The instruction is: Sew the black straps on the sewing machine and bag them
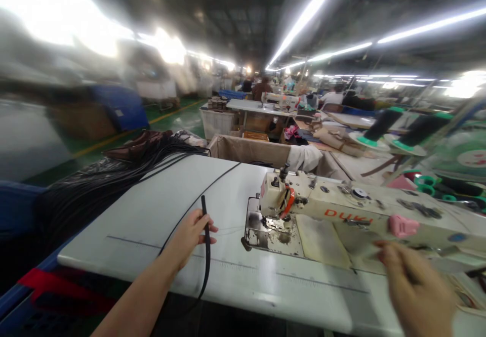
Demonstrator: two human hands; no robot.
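My left hand (188, 237) is shut on a black cord or strap (207, 246) above the white sewing table (125, 248), with one end sticking up past my fingers and the rest hanging below. A long thin length of it runs back across the tabletop to a large bundle of black strips (110, 187) on the left. To the right stands a cream industrial sewing machine (315, 195) with a red label. My right hand (413, 286) is blurred in front of it, fingers pinched together, and nothing held shows.
A tan fabric-lined bin (246, 152) stands behind the table. Spools (383, 124) and a pink part (402, 225) sit to the right. A blue crate (15, 208) lies at left. Further back, other sewing stations and several co-workers fill the factory floor.
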